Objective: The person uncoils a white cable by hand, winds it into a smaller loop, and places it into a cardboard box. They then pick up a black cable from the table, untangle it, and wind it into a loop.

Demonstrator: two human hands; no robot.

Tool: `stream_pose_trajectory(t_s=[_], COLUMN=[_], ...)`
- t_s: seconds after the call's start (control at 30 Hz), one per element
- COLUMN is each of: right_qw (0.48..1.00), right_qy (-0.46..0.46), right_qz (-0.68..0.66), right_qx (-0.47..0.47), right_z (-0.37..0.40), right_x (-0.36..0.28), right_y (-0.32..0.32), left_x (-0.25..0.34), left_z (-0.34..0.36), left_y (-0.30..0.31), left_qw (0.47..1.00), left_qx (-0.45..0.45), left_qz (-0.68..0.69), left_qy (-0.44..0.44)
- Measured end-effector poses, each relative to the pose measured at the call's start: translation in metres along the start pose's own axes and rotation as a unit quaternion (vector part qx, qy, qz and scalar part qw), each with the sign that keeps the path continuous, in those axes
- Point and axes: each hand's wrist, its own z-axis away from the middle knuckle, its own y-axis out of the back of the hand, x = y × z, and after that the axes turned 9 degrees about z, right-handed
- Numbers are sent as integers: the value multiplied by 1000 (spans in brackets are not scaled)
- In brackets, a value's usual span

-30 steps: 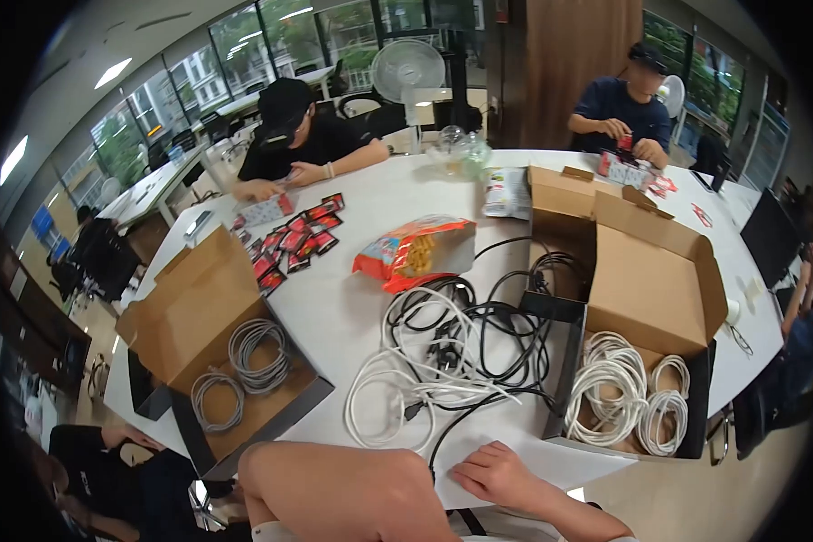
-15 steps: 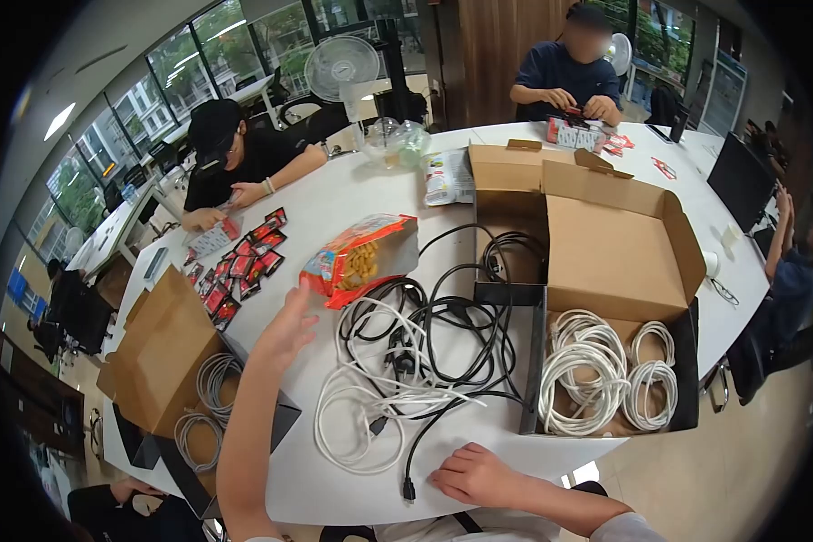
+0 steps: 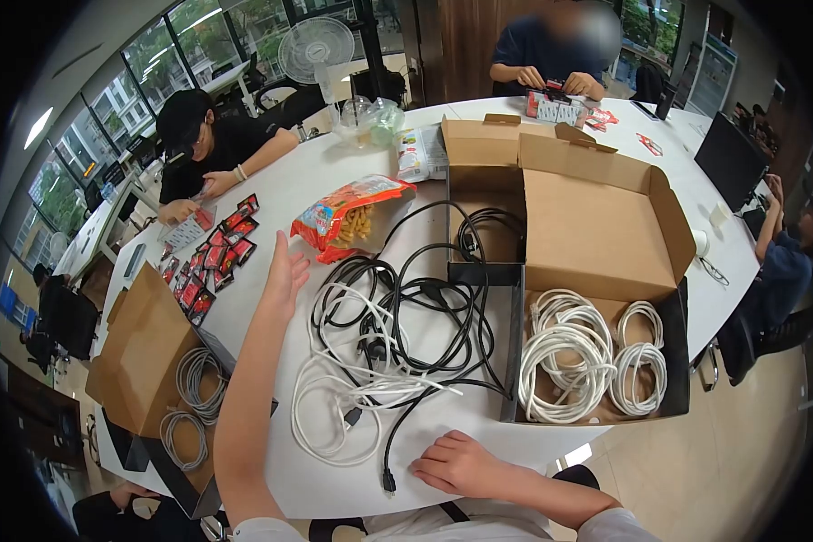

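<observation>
My left hand (image 3: 285,274) is raised beside the open orange snack bag (image 3: 334,210), fingers apart and holding nothing. Yellow snacks show in the bag's mouth, which faces right. My right hand (image 3: 452,464) rests on the white table near its front edge, fingers loosely curled; whether anything lies under them is hidden. Just left of it is the plug end of a black cable (image 3: 388,481). Tangled black cables (image 3: 434,291) and white cables (image 3: 300,405) lie between my two arms.
Right, an open box (image 3: 596,217) holds coiled white cables (image 3: 565,366); a smaller box (image 3: 484,181) adjoins it. Left, another box (image 3: 144,361) holds grey coils. Red packets (image 3: 217,257) lie near a person in a black cap. Another person sits across the table.
The view has shifted, so the scene sits further left and higher. The snack bag has tipped lower with its opening narrower, and my left hand is apart from it.
</observation>
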Motion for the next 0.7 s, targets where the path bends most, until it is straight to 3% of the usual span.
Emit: stream_pose_trajectory(t_s=[0.07, 0.17, 0.23, 0.3, 0.37, 0.5, 0.7], right_qw=[1000, 999, 996, 995, 994, 995, 996], right_qy=[6, 21, 24, 7, -6, -14, -13], right_qz=[-1, -17, -59, -57, -46, -14, 30], right_qx=[3, 24, 59, 82, 102, 102, 82], right_z=[0, -1, -2, -1, 0, 9, 29], right_x=[-2, -2, -2, -4, -8, -26, -53], right_y=[1, 3, 8, 18, 25, 32, 35], left_x=[8, 11, 6, -4, -29, -54, -100], left_z=[40, 102, 156, 215, 244, 261, 241], left_y=[-6, -10, -19, -40, -57, -68, -47], left_qw=[999, 978, 944, 855, 711, 711, 690], left_qx=[-20, -123, -201, -248, -241, -185, -157], left_qz=[-11, -92, -196, -391, -528, -618, -624], left_qy=[-30, -143, -171, -232, -397, -280, -330])
